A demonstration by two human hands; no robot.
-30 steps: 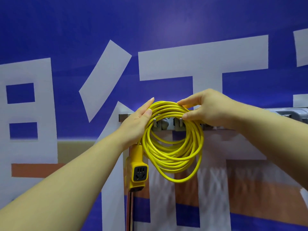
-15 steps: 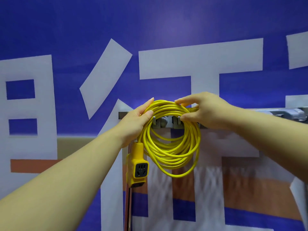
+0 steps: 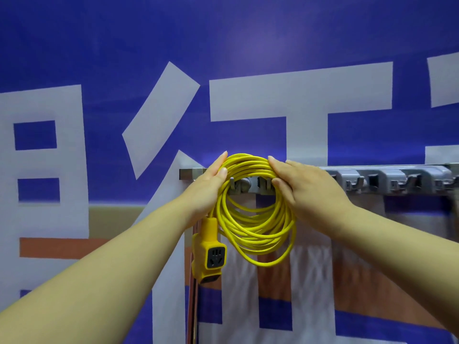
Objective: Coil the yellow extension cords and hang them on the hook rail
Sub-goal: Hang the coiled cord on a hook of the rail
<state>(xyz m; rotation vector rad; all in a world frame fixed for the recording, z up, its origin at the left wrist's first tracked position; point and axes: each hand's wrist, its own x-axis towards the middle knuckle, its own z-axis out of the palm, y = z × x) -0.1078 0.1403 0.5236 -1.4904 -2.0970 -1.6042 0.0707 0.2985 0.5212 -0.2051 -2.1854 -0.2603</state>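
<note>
Straight-fingered, left hand [image 3: 206, 187] presses the cord [image 3: 246, 165]; right hand [image 3: 305, 192] seemingly pinches its top — unseated loops could slip off the hook rail [image 3: 397, 180].

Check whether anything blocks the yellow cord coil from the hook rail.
Nothing visible does. The yellow cord coil already appears to sit over hooks near the left end of the hook rail; the left hand rests against it, the right hand grips it.

Hook rail [image 3: 387, 181] right end blurry, past frame edge.
</note>
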